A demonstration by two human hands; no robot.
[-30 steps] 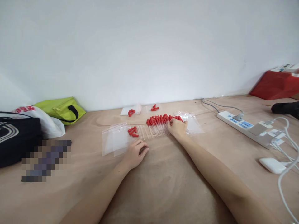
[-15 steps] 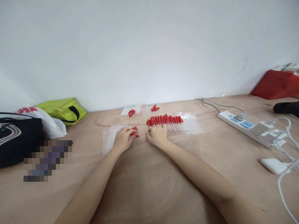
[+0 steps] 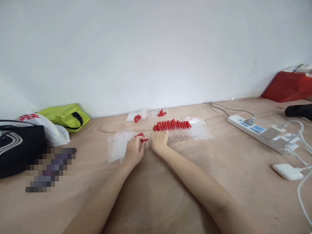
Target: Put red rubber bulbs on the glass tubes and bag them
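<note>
My left hand (image 3: 134, 150) is closed, with a small red rubber bulb (image 3: 144, 140) pinched at its fingertips. Another red bulb (image 3: 139, 134) shows just beyond those fingers. Thin clear tubes (image 3: 147, 136) lie between my two hands on the table. My right hand (image 3: 159, 140) curls over the right side of these tubes, its fingers bent and largely hidden, so what they grip is unclear. Right beside it runs a row of finished-looking droppers (image 3: 179, 130), clear tubes with red bulbs on their far ends, partly on a clear zip bag (image 3: 202, 129).
Clear zip bags (image 3: 114, 149) lie left of my left hand. Two small piles of red bulbs (image 3: 137, 118) sit on bags near the wall. A power strip (image 3: 248, 128) with cables and a white charger (image 3: 287, 171) is at right; a green bag (image 3: 65, 115) and black bag (image 3: 21, 146) at left.
My left hand has shifted slightly right, and the red bulb at its fingertips now points toward my right hand. My right hand has moved a little left, over the clear tubes.
</note>
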